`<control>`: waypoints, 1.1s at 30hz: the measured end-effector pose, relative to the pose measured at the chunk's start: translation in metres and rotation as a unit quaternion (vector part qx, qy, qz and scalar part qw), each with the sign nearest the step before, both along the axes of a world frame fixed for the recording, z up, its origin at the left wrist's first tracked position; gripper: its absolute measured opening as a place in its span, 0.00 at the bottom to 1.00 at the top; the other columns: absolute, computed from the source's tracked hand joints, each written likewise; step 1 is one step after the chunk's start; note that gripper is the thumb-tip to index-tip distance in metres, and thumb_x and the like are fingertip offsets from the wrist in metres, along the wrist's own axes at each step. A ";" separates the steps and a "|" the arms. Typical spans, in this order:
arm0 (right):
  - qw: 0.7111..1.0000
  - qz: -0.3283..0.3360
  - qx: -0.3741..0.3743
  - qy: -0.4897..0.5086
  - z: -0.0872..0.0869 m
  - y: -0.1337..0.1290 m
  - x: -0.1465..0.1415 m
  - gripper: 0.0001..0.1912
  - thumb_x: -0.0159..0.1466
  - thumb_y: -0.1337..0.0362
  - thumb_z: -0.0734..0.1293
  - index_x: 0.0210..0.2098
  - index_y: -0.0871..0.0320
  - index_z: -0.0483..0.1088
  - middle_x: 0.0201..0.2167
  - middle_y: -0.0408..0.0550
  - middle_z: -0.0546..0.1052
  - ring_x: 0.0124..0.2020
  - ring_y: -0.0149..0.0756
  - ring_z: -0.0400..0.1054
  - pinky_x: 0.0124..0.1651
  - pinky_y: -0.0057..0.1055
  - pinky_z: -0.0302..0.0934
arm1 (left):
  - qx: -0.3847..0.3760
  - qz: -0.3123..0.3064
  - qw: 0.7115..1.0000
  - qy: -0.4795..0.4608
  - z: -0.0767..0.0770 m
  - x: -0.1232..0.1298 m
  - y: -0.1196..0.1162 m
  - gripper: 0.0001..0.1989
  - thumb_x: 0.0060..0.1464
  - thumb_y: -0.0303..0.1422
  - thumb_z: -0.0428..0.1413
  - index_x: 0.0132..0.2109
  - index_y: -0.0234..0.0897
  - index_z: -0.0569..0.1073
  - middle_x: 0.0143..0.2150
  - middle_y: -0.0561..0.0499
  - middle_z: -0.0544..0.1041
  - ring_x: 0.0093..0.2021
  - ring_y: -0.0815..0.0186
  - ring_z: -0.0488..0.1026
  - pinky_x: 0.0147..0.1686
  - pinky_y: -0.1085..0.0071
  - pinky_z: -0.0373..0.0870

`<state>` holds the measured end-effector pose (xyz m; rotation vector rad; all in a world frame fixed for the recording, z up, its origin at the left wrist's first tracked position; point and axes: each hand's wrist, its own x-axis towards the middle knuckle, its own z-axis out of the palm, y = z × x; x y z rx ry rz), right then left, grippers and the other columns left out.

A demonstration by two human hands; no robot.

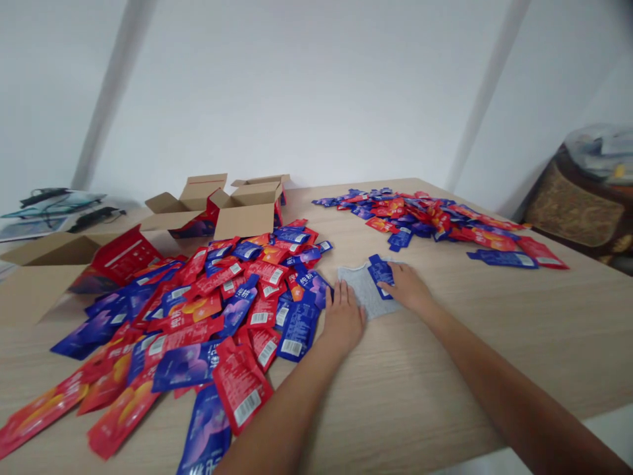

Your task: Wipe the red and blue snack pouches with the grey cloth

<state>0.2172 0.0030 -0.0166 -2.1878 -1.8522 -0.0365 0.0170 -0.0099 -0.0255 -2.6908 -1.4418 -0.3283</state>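
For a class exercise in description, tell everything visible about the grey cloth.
The cloth is pale grey, thin and soft-looking, like knitted fabric. It lies flat on the table, its far edge uneven. A blue packet rests on it, partly under the right hand; the left hand is at its left edge. Hands partly hide it.

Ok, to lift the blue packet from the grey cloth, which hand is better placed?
Probably the right hand: its fingers touch the blue packet; the left hand rests at the edge of the grey cloth.
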 end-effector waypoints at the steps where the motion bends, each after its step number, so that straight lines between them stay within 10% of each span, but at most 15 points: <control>1: 1.000 -0.024 0.000 0.005 0.002 -0.001 0.004 0.31 0.62 0.55 0.63 0.59 0.66 0.56 0.48 0.62 0.67 0.50 0.48 0.63 0.49 0.37 0.58 | -0.003 0.000 1.000 0.002 0.001 0.000 -0.001 0.29 0.62 0.40 0.37 0.62 0.24 0.59 0.65 0.35 0.55 0.66 0.51 0.46 0.63 0.50 0.41; 6: 0.995 -0.049 0.080 0.025 0.021 -0.015 0.001 0.29 0.62 0.63 0.62 0.61 0.59 0.52 0.47 0.57 0.65 0.41 0.42 0.68 0.39 0.33 0.61 | 0.004 -0.007 0.999 -0.031 0.003 -0.003 -0.001 0.27 0.61 0.40 0.39 0.61 0.26 0.60 0.64 0.37 0.57 0.66 0.51 0.47 0.62 0.50 0.42; 11: 0.972 0.108 0.179 0.109 0.036 -0.022 -0.027 0.24 0.66 0.57 0.56 0.60 0.57 0.54 0.46 0.54 0.69 0.42 0.39 0.68 0.43 0.34 0.63 | -0.002 -0.134 0.983 -0.126 0.017 -0.006 -0.002 0.19 0.54 0.27 0.47 0.53 0.32 0.67 0.54 0.41 0.68 0.58 0.58 0.60 0.60 0.57 0.53; 22: 0.977 0.208 0.013 -0.042 -0.011 -0.003 -0.023 0.21 0.65 0.66 0.55 0.56 0.61 0.65 0.58 0.57 0.66 0.60 0.43 0.55 0.60 0.41 0.51 | -0.102 -0.231 0.934 -0.254 0.009 0.002 0.010 0.20 0.46 0.16 0.46 0.38 0.36 0.78 0.42 0.46 0.74 0.47 0.64 0.67 0.50 0.67 0.65; 33: 0.994 0.086 0.074 -0.008 0.010 0.057 -0.012 0.24 0.60 0.71 0.59 0.57 0.61 0.62 0.47 0.58 0.69 0.51 0.44 0.62 0.55 0.39 0.54 | -0.123 -0.236 0.915 -0.302 -0.004 -0.002 0.014 0.23 0.42 0.14 0.47 0.38 0.38 0.79 0.40 0.47 0.75 0.44 0.64 0.69 0.47 0.66 0.66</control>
